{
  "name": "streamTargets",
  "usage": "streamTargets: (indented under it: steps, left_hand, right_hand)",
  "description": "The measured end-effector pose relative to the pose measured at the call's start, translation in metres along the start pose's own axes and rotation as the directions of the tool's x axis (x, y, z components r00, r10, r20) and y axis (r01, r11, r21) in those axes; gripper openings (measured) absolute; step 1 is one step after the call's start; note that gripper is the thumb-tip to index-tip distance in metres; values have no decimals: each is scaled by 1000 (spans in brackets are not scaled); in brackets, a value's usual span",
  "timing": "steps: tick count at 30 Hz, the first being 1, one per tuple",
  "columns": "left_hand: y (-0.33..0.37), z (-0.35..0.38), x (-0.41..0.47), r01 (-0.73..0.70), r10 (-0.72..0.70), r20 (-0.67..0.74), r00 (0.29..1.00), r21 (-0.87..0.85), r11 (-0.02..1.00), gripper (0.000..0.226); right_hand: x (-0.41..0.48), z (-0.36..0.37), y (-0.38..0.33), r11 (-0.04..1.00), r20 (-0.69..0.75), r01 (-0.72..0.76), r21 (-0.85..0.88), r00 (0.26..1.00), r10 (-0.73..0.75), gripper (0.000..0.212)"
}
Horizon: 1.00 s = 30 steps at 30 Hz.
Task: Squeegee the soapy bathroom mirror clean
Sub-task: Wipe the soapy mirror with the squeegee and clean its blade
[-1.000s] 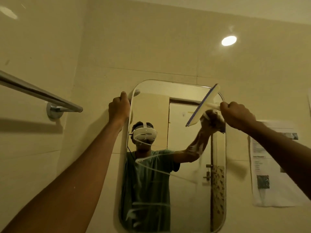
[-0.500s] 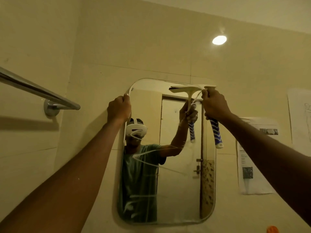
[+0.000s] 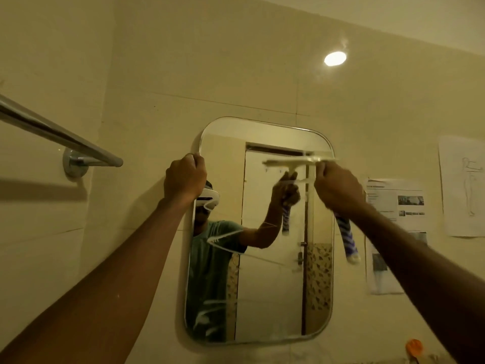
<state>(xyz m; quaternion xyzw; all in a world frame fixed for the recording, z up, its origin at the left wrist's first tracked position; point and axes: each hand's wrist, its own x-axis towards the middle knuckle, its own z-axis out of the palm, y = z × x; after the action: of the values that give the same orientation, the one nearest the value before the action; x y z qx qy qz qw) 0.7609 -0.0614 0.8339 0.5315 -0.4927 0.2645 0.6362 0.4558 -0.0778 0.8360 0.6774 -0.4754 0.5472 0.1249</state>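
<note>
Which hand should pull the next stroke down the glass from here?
The right hand: it already grips the squeegee, whose blade lies level across the top right of the mirror. The left hand is closed on the mirror's upper left edge, holding no tool.

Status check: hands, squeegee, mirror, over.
Left hand gripping mirror left edge. Right hand shut on squeegee, blade level near top right. Soap streaks lower left. Nothing blocking.
</note>
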Motion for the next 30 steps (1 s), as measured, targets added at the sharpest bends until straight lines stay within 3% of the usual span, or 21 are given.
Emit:
streamTargets:
  steps: [2, 6, 9, 16, 21, 24, 27, 30]
  left_hand:
    - [1, 0, -3, 6, -6, -11, 1000, 6, 1000, 42]
    - [0, 1, -7, 10, -8, -35, 999, 62, 998, 45]
    - [-1, 4, -6, 10, -6, -54, 999, 88, 996, 44]
    - [0, 4, -8, 28, -23, -49, 999, 91, 995, 43]
    - [1, 5, -10, 23, -15, -54, 998, 139, 990, 43]
    - [-1, 7, -9, 11, -2, -51, 999, 173, 985, 42]
    - [0, 7, -9, 13, -5, -51, 999, 171, 985, 42]
    - [3, 6, -11, 21, -16, -36, 999, 160, 987, 43]
  right_hand:
    - [34, -13, -20, 999, -44, 7, -37, 999, -9, 46]
    - [61, -14, -29, 999, -28, -13, 49, 1000, 14, 39]
    - [34, 5, -11, 995, -8, -11, 103, 1000, 12, 36]
    - [-54, 35, 20, 999, 129, -20, 51, 992, 13, 30]
    - [28, -13, -12, 999, -20, -15, 40, 1000, 16, 43]
    - [67, -26, -21, 1000, 19, -24, 15, 1000, 24, 32]
    - [41, -8, -9, 999, 49, -38, 9, 998, 38, 35]
    - [-23, 21, 16, 980, 67, -111, 166, 993, 101, 40]
